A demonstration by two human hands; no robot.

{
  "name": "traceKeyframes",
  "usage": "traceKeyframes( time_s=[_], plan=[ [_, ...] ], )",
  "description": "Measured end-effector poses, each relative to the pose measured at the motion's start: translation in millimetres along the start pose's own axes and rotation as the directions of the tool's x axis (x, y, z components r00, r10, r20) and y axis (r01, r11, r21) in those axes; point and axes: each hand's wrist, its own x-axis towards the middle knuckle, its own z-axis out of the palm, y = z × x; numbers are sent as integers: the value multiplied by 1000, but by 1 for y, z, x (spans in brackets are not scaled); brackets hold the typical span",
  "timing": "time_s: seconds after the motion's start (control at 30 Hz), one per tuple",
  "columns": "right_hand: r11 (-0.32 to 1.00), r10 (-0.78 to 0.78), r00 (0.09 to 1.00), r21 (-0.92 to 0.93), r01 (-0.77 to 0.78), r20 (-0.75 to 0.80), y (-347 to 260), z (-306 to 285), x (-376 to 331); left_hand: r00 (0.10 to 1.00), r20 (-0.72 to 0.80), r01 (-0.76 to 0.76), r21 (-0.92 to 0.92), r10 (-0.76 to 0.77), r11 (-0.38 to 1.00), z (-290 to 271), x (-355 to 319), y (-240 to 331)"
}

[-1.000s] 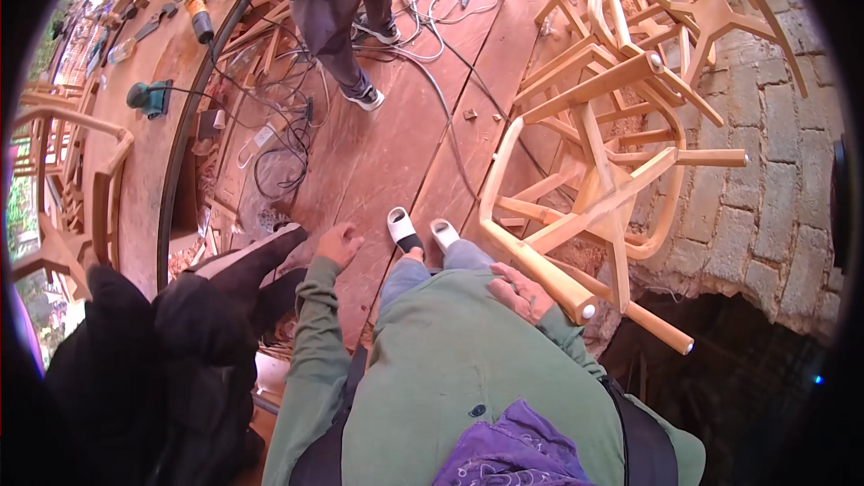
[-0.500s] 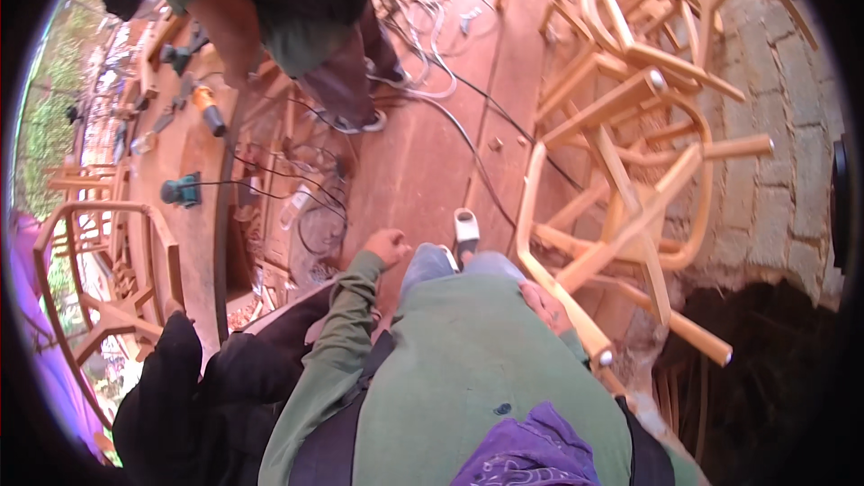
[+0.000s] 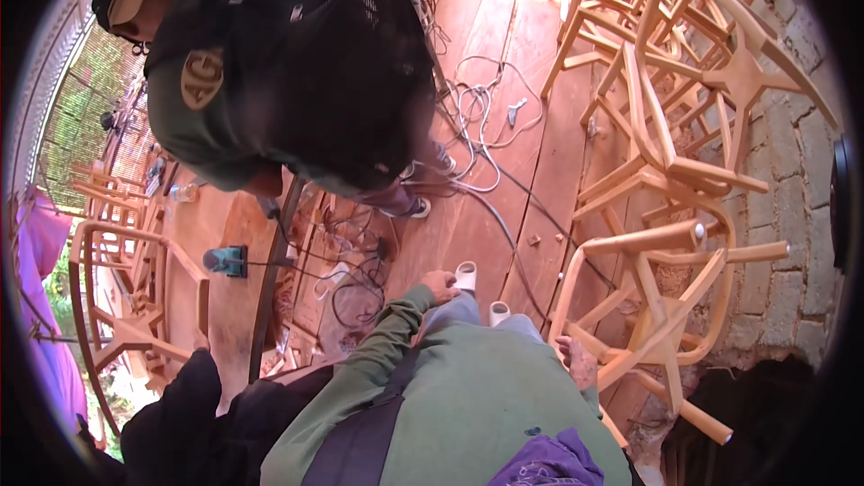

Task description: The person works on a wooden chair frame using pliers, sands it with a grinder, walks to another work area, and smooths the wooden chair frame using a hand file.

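My left hand [image 3: 440,286] hangs in front of my left thigh, its fingers loosely curled and nothing visible in them. On the other side my right hand [image 3: 580,365] hangs beside my hip with the fingers stretched out and a little apart. Those fingertips are close to a bare wooden chair frame [image 3: 668,238] lying tipped over; whether they touch it I cannot tell. My two light slippers [image 3: 465,275] stand on the reddish plank floor [image 3: 432,261].
A person with a black backpack [image 3: 328,63] bends over the wooden workbench [image 3: 193,297], which bears a teal power sander [image 3: 225,261]. Cables [image 3: 481,117] cross the floor. Chair frames [image 3: 747,81] pile up at right. A dark-sleeved person's hand [image 3: 200,339] is by another chair frame [image 3: 128,331].
I have shifted so that the bench, cables and chairs sit lower in view. The person with the backpack bends further in, covering the orange tool on the bench. My right fingers have stretched out.
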Motion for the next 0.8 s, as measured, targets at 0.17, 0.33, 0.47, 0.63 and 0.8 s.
traceKeyframes(
  time_s=[0.17, 0.33, 0.47, 0.63, 0.8],
  plan=[
    [964, -179, 979, -180, 194, 95, -58, 33, 67, 991, -113, -86, -91, 75, 992, -68, 14, -16],
    [910, -291, 950, -273, 312, 114, -129, 64, 127, 982, -188, -43, -43, 34, 998, -95, 15, -41],
    [880, -326, 919, -284, 380, 220, -173, 74, 193, 984, -178, 13, -79, -27, 997, -98, 26, -47],
    [831, -390, 886, -318, 456, 252, -243, 80, 284, 970, -200, 94, -213, -137, 973, -109, 55, -28],
    [813, -366, 866, -337, 475, 340, -317, 73, 407, 893, -262, 257, -369, -365, 893, -109, 105, -25]
  ],
)
